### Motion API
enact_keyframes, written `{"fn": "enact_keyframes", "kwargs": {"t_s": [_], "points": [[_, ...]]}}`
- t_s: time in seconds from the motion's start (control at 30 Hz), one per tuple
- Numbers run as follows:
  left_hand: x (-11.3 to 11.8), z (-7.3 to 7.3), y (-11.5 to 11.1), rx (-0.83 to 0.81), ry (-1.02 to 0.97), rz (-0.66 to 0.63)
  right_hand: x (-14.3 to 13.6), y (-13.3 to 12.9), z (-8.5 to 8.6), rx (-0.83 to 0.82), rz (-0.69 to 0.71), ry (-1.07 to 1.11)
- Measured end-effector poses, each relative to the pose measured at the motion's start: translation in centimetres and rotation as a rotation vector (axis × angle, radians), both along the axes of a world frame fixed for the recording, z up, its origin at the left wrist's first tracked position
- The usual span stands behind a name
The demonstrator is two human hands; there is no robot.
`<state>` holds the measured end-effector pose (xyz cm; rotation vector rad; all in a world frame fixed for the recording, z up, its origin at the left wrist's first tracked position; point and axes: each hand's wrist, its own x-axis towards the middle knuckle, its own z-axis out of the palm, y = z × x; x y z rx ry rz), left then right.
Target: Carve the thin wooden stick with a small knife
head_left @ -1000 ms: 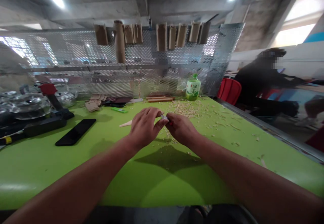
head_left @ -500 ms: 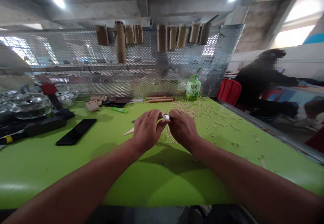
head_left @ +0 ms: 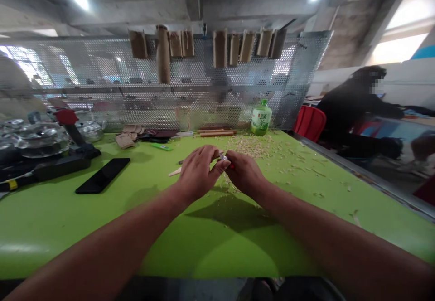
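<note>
My left hand is closed round a pale wooden piece, whose narrow end sticks out to its left above the green table. My right hand is closed on a small tool with a shiny blade and a bit of red at its handle. The left thumb lies against the tool, and the two hands meet over the middle of the table. Most of the tool and of the wooden piece is hidden by the fingers. Light wood shavings are scattered behind and to the right of my hands.
A black phone lies on the green table at the left, near glass pots and a red-topped stand. Behind are a green marker, wooden strips and a bottle. A person sits at the right.
The left thumb has moved over the blade, which shows less than before. The pale piece's end has tilted slightly. Both hands remain together, and the view has shifted a little.
</note>
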<state>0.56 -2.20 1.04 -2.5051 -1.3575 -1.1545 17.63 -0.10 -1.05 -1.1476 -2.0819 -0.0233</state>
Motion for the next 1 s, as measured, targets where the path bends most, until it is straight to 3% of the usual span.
{"fn": "enact_keyframes", "kwargs": {"t_s": [0.3, 0.43, 0.6, 1.0], "points": [[-0.07, 0.12, -0.02, -0.003, 0.045, 0.008, 0.36, -0.14, 0.22, -0.071, 0.083, -0.016], [0.16, 0.07, -0.22, -0.016, 0.033, 0.061, 0.22, -0.53, 0.24, -0.041, -0.022, -0.037], [0.54, -0.12, -0.60, -0.080, -0.027, 0.076, -0.02, -0.57, 0.18, 0.113, -0.195, -0.085], [0.82, -0.45, -0.28, -0.152, -0.195, 0.067, -0.39, -0.56, 0.70, 0.176, -0.258, -0.120]]}}
